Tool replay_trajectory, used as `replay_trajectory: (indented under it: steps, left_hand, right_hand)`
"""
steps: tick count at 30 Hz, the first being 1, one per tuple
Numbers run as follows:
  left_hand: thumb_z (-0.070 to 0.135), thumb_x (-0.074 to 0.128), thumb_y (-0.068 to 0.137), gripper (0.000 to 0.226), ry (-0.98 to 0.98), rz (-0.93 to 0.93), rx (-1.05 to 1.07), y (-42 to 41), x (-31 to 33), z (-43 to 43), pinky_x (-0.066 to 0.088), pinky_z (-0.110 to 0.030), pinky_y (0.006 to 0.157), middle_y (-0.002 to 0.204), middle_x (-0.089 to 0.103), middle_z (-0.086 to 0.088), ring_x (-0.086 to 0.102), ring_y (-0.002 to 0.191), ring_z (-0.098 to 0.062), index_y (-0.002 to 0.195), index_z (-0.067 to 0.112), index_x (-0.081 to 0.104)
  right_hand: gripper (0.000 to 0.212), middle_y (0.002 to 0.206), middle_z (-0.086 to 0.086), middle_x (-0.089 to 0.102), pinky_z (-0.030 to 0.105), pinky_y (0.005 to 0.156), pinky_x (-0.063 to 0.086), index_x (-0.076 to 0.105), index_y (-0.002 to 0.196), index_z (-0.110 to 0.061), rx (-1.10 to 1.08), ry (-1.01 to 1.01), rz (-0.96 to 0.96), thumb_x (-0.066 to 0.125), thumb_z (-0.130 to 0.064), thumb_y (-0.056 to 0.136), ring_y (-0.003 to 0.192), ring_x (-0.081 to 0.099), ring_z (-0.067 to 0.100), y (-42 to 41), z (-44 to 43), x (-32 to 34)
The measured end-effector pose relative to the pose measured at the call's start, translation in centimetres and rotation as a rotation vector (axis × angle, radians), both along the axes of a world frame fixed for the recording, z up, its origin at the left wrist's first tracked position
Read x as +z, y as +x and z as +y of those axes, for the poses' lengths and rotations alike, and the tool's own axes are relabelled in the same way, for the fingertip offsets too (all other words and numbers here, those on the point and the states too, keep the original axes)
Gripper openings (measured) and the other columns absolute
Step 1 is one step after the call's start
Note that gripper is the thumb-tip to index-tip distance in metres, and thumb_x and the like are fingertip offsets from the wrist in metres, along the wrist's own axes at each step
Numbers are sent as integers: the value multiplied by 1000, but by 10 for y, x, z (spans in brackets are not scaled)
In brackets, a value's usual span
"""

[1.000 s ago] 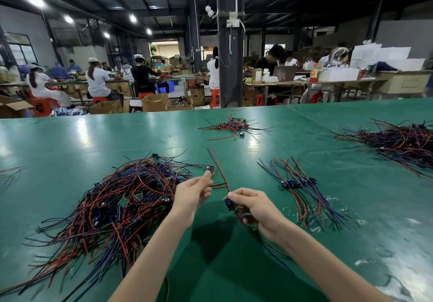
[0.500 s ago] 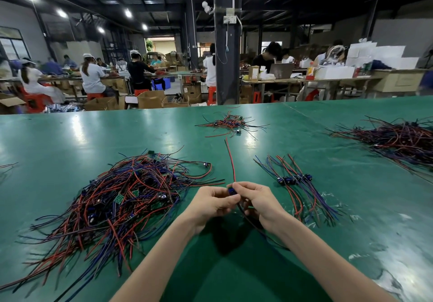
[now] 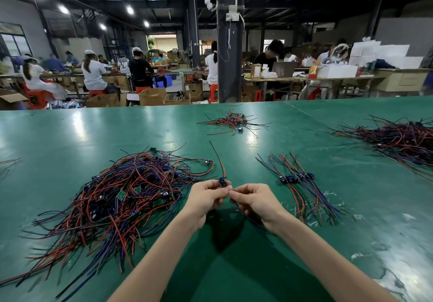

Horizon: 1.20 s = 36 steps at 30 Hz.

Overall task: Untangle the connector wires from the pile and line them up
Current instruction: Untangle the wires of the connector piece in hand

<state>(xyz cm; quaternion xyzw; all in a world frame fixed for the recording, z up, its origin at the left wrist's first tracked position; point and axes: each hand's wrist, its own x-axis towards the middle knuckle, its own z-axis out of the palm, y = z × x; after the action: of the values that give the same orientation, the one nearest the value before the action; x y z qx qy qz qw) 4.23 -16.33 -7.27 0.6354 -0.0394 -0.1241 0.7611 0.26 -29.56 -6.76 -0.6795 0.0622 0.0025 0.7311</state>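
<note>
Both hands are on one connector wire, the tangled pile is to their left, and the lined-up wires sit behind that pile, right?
Not quite. The head view shows the lined-up wires to the right of the hands, not behind the tangled pile. The rest holds: left hand and right hand both pinch one connector wire, pile to their left.

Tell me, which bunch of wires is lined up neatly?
The small bunch right of the right hand: its blue connectors sit side by side; others are tangled.
</note>
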Motion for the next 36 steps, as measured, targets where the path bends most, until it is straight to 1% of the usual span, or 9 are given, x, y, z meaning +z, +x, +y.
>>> replay_trajectory:
  steps: [3,8,14,19,23,28,32,33,36]
  left_hand:
    - [-3,68,81,12,-5,-6,8,0,-2,-1,42,-15,58,64,64,4,50,61,-8,82,9,68]
    - [-6,68,80,14,37,-89,35,0,-6,-4,38,-11,49,56,62,6,49,48,0,77,8,67]
    - [-6,72,76,19,136,-218,237,12,-6,5,39,-9,53,63,59,2,48,54,-2,72,12,68]
    - [0,75,75,21,222,-253,376,23,-5,22,44,-24,67,64,62,4,51,61,-10,69,19,69]
    - [0,74,76,19,223,-242,431,28,-3,32,45,-27,66,65,61,0,50,62,-14,69,16,68]
    - [0,74,77,19,234,-252,458,30,-1,32,51,-35,72,65,61,-2,52,59,-16,69,16,66]
    - [-1,73,78,6,204,-240,487,31,0,36,52,-34,69,66,61,-1,53,57,-12,80,4,70]
    - [-1,72,78,6,199,-239,488,31,0,36,52,-34,69,66,61,-1,53,58,-12,79,4,70]
    - [0,73,78,19,216,-259,487,30,0,36,53,-38,72,65,60,-1,53,58,-14,69,16,66]
  right_hand:
    - [9,56,3,62,15,36,28,65,76,-2,21,-13,12,66,-2,85,38,41,5,0,0,0]
    - [12,56,6,61,15,36,28,65,76,0,65,-142,34,63,-2,87,36,38,4,-1,-3,2]
    - [17,50,4,63,15,34,25,61,67,-2,136,-238,74,63,3,83,35,33,6,-4,-1,5]
    - [16,50,4,63,14,35,23,62,67,-2,202,-255,68,63,4,82,33,33,5,-7,5,6]
    - [16,52,4,62,15,37,21,63,68,-6,251,-309,62,65,-1,83,34,31,7,-9,6,6]
    - [17,49,4,56,17,38,21,62,68,-7,250,-316,13,66,-4,84,36,31,9,-9,6,8]
    - [12,56,5,63,16,38,25,62,76,-7,305,-308,11,63,0,86,38,33,7,-12,7,8]
    - [13,57,4,64,16,39,25,62,76,-8,320,-318,11,63,0,86,39,33,7,-12,7,8]
    - [11,60,6,62,18,41,22,62,78,-8,343,-375,1,62,-2,87,39,33,6,-14,5,11]
